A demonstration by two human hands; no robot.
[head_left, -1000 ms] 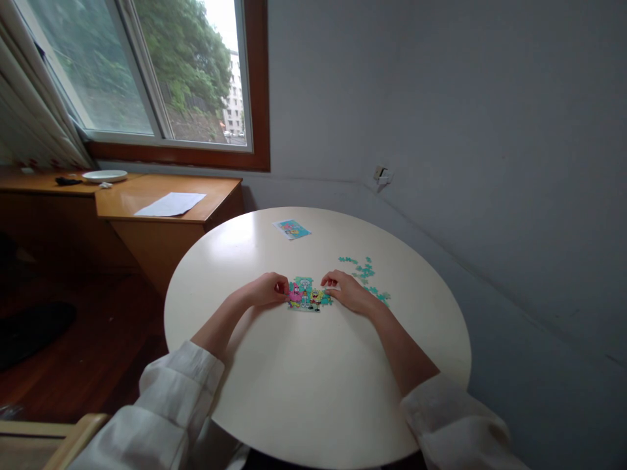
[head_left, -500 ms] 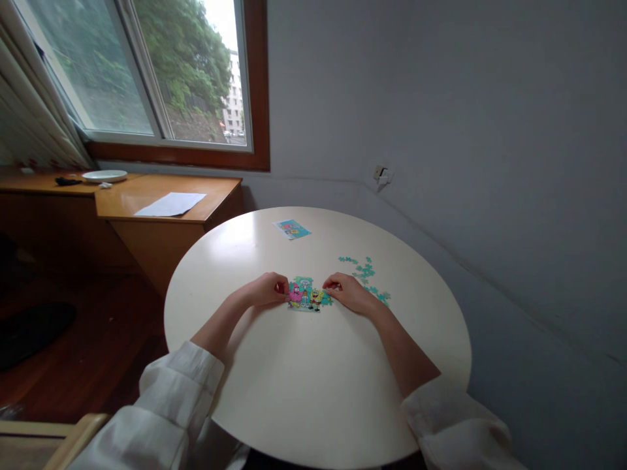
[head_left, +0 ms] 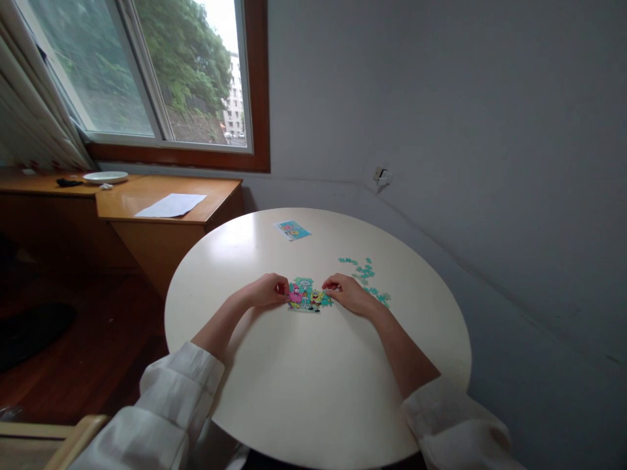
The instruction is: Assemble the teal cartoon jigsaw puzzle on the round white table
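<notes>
The small puzzle (head_left: 306, 295) lies flat on the round table (head_left: 313, 391), between the 2 hands. The left hand (head_left: 267, 290) and the right hand (head_left: 349, 294) are half-clenched, with fingertips at its 2 side edges. Whether they pinch or only press, I cannot tell. It looks thin, light and loosely joined, so I think it is safest held flat from both sides. Loose pieces (head_left: 365, 269) lie near the right hand.
</notes>
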